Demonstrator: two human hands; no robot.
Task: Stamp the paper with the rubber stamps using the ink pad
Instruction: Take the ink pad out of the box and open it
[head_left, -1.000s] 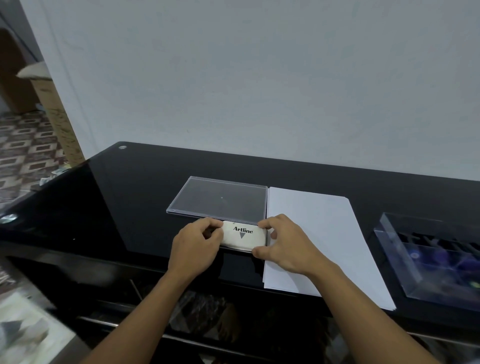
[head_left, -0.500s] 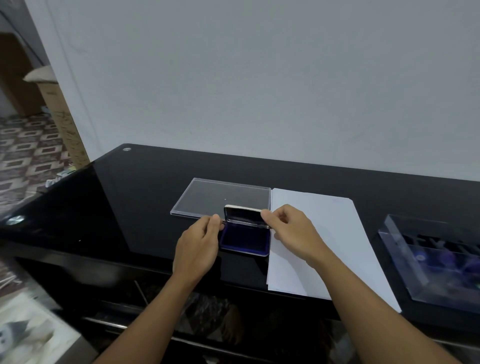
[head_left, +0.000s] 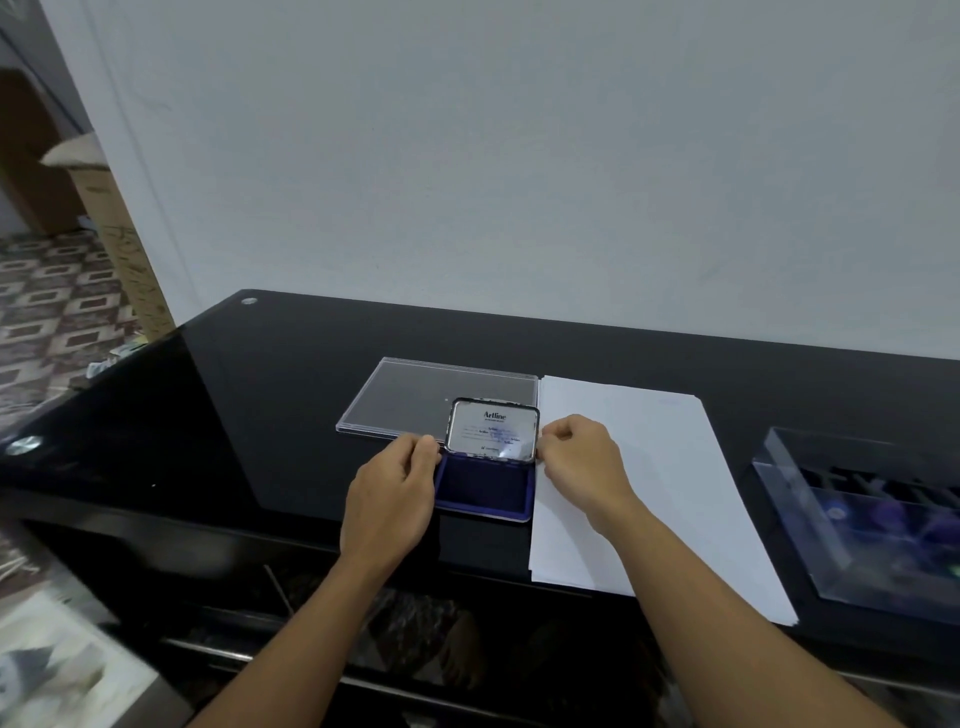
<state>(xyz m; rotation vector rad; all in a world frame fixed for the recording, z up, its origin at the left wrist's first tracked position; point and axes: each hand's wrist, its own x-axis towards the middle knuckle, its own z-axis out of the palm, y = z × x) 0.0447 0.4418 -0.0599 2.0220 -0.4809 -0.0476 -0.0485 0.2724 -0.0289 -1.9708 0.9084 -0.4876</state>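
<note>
The ink pad (head_left: 483, 491) sits open near the front edge of the black glass worktop (head_left: 249, 415), about midway along it. Its dark blue pad faces up, and its long axis runs left to right, parallel to that edge. Its hinged lid (head_left: 492, 430) stands nearly upright at the back, showing the printed inner face. The left hand (head_left: 389, 499) has curled fingers closed on the pad's left rear corner, where lid meets base; I cannot tell which of the two it holds. The right hand (head_left: 582, 462) pinches the lid's right edge between thumb and fingertips. Both hands are therefore occupied and neither holds a stamp. The sheet of white paper (head_left: 654, 467) lies just beside the pad on the right, touching or almost touching its side. Its long axis runs from back to front, its near end reaches the front edge, and no marks show on it. A flat clear plastic cover (head_left: 410, 400) lies behind the pad. The next move probably depends on the clear plastic box (head_left: 852, 525) at the right end of the worktop. It holds dark shapes that are likely the rubber stamps, though they are too blurred to make out. The box lies to the right of both hands, beyond the paper and well apart from the pad. The right hand is clearly nearer, so it would have to let go of the lid and reach across the sheet. The lid looks steep enough to stand alone, which would leave the left hand free to steady the base.
</note>
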